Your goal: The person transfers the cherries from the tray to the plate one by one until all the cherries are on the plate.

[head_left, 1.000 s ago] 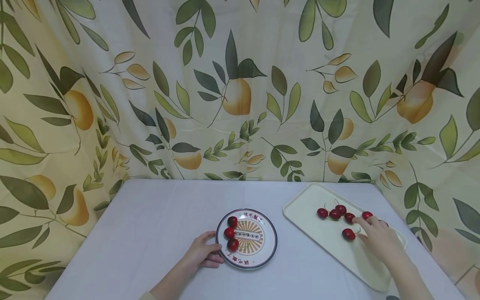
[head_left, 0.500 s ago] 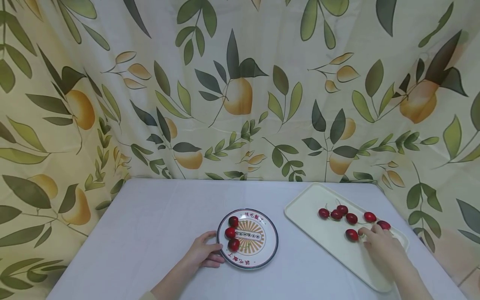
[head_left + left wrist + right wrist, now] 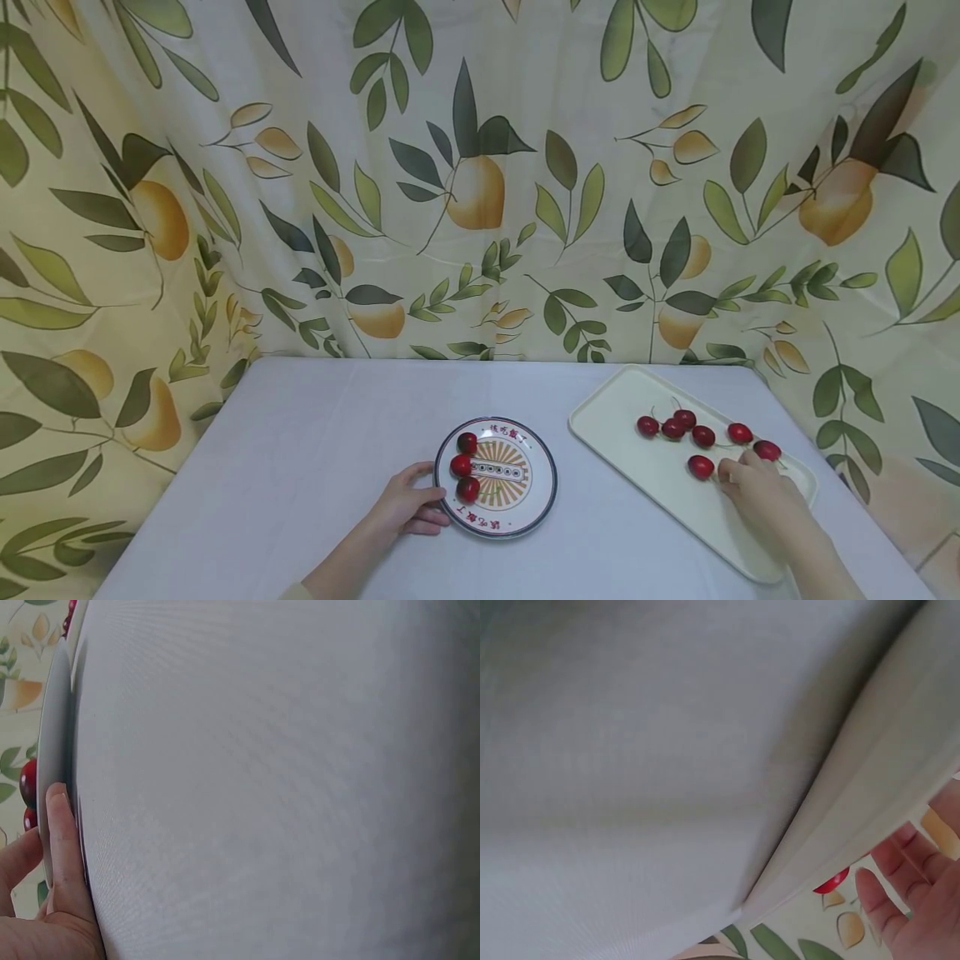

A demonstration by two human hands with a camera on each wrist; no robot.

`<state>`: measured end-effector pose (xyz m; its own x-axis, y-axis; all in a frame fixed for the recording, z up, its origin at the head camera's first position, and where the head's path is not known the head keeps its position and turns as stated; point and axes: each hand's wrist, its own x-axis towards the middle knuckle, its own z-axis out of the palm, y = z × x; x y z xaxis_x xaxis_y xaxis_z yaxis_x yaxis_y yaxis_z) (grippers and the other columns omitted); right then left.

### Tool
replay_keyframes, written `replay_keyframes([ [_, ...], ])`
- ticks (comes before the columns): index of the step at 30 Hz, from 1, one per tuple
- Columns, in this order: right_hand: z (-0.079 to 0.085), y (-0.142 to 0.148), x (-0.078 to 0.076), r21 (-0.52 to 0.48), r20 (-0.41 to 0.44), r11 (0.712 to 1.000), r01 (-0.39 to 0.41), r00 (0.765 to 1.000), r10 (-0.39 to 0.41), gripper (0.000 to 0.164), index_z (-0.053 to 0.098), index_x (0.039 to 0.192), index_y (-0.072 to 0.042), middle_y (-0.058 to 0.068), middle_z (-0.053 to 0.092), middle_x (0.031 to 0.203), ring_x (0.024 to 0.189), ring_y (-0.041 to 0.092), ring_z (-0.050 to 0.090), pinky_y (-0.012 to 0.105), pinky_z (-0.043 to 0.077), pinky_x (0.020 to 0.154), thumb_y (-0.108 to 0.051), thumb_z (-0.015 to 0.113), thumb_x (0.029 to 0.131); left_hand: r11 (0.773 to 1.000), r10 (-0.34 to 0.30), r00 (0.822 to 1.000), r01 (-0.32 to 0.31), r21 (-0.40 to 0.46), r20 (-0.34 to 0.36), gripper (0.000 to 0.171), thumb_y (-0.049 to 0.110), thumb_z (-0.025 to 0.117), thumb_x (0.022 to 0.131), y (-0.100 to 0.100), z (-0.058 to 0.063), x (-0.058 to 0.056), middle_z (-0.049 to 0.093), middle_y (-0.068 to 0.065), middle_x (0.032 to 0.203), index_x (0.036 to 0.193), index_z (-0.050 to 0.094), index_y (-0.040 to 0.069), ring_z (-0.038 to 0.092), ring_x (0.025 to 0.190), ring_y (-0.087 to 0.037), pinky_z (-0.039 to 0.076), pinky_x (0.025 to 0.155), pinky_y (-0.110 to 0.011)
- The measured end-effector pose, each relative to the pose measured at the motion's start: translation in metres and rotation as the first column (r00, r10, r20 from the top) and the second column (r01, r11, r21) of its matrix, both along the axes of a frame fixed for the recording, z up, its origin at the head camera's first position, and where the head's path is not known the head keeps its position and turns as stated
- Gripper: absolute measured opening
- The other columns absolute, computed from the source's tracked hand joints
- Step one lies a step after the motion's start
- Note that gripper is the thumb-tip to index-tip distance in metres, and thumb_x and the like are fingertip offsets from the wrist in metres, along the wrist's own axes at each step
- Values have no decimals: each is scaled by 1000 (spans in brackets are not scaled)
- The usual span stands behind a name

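Observation:
My left hand (image 3: 411, 505) grips the near-left rim of a round white plate (image 3: 542, 500) with a dark edge and red lettering. In the left wrist view the thumb lies over the rim and a finger (image 3: 66, 847) runs underneath. Three dark red cherries (image 3: 461, 465) sit in a row on the plate's left side. My right hand (image 3: 761, 492) is over a cream tray (image 3: 675, 492), its fingers curled together right beside a cherry (image 3: 701, 467), pinching at its stem. The right wrist view shows that cherry (image 3: 832, 882) partly behind the tray's edge.
Several more cherries (image 3: 673, 429) lie on the tray's far half, and one (image 3: 767, 450) is just behind my right hand. A white cloth (image 3: 315, 433) covers the table. A curtain with fruit and leaves (image 3: 480, 200) hangs behind.
My right hand has drawn back from the far cherries, and its fingers have closed beside the nearest cherry, which has shifted slightly left. My left hand and the plate stay put.

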<state>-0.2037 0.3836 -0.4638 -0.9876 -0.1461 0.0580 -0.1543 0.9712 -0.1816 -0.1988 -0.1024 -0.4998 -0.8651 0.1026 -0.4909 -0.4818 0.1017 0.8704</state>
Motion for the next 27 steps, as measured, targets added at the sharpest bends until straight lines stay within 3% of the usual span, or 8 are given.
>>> replay_keyframes([
  [11, 1, -3, -3, 8, -24, 1000, 1, 1000, -1, 6, 62, 83, -11, 6, 48, 77, 70, 23, 46, 40, 44, 53, -10, 67, 79, 1000, 2, 1000, -2, -4, 4, 69, 12, 64, 82, 0, -2, 0, 68, -11, 72, 141, 29, 5, 68, 61, -23, 58, 57, -34],
  [15, 4, -6, -3, 32, -146, 999, -9, 989, 13, 10, 63, 82, -10, 6, 50, 76, 68, 24, 48, 44, 45, 53, -8, 70, 76, 1000, 7, 1000, -7, -20, 1, 69, 12, 64, 82, 1, -2, 1, 68, -10, 72, 140, 29, 5, 67, 61, -22, 58, 57, -34],
  [19, 13, -16, -3, 49, -305, 998, -26, 952, 40, 13, 64, 80, -12, 5, 50, 76, 67, 25, 48, 45, 44, 52, -8, 73, 72, 1000, 3, 1000, -3, -14, -4, 68, 12, 64, 82, 1, -1, 1, 68, -10, 71, 140, 30, 5, 67, 61, -22, 58, 57, -34],
  [27, 35, -48, -5, 48, -387, 998, -44, 920, 59, 13, 63, 82, -11, 4, 50, 77, 70, 25, 49, 44, 40, 55, -7, 71, 73, 1000, -2, 1000, 2, -6, -9, 68, 12, 64, 82, 0, -1, 1, 68, -10, 72, 140, 29, 5, 68, 61, -22, 58, 57, -33],
])
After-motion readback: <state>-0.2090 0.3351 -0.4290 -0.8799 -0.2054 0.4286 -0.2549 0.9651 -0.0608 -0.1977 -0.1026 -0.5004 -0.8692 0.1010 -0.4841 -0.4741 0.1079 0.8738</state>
